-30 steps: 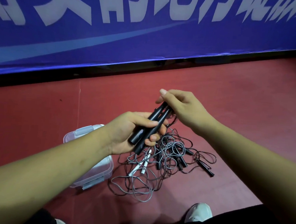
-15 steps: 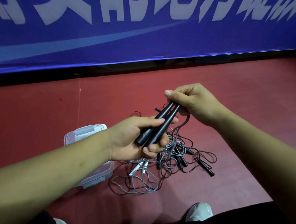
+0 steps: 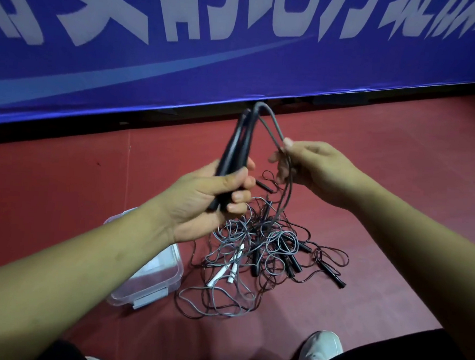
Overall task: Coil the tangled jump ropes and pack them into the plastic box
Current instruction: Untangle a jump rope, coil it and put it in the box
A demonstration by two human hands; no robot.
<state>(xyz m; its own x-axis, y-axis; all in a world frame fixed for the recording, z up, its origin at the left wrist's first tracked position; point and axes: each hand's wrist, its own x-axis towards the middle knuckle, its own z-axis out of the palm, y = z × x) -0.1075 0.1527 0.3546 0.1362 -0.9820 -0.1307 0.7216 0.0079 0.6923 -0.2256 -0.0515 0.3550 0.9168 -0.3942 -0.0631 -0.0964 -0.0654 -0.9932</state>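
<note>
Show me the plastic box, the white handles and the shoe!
plastic box (image 3: 166, 273), head view, clear lid near its right edge.
white handles (image 3: 235, 264), head view, middle of one handle.
shoe (image 3: 322, 346), head view, white toe.

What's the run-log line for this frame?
phase: untangling | left hand: grips two black handles | right hand: pinches grey cord | pile: tangled on floor | box: left of pile

I record matt black handles, smooth, plastic by the look, grey cord with a slick coated skin, clear glossy plastic box, smooth white handles, red floor matt, blue banner faintly creased, slight sheen.
</note>
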